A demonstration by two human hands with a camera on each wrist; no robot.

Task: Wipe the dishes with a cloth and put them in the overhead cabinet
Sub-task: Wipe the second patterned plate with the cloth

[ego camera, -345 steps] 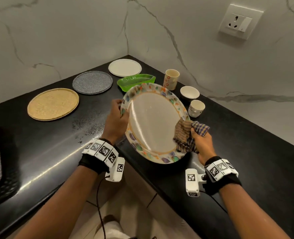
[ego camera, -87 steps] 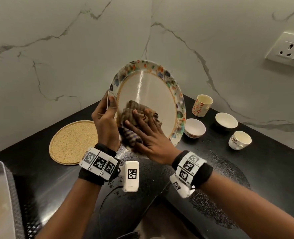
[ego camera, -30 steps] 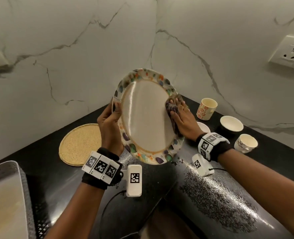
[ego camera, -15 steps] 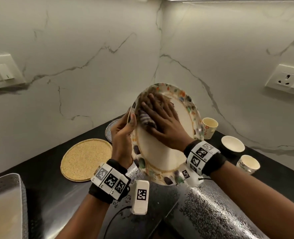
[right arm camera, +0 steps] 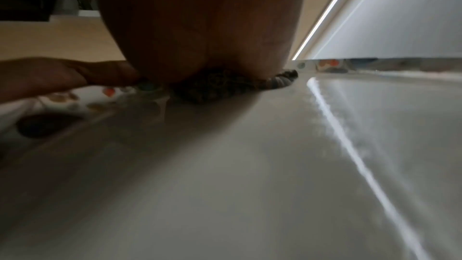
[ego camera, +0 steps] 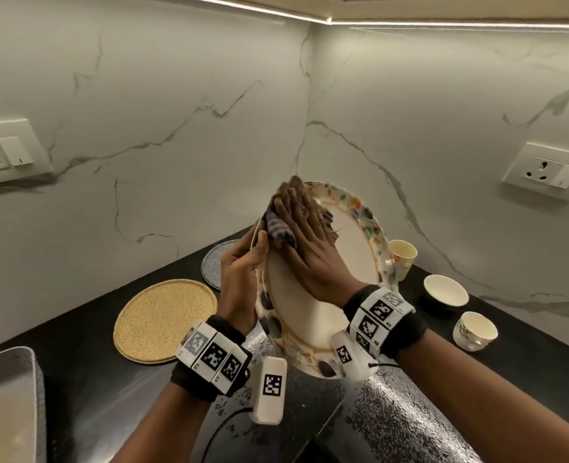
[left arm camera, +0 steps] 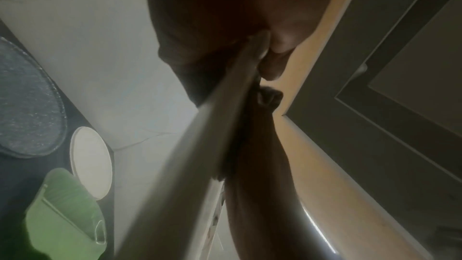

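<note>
Since 0.5 s ago, checked cloth (ego camera: 281, 228) shifted to 11 o'clock rim of floral plate (ego camera: 350, 248), raised above table (ego camera: 76, 379). Pressed flat by right hand (ego camera: 310, 252); rim clamped by left hand (ego camera: 239, 275). Pressure best kept even.

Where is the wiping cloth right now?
In the head view the cloth is pressed under the right hand against the upper left of the flowery plate, beside the left hand.

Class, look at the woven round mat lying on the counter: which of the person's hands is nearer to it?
Left. The left hand grips the plate's rim just right of the mat; the right hand presses the cloth farther right.
</note>
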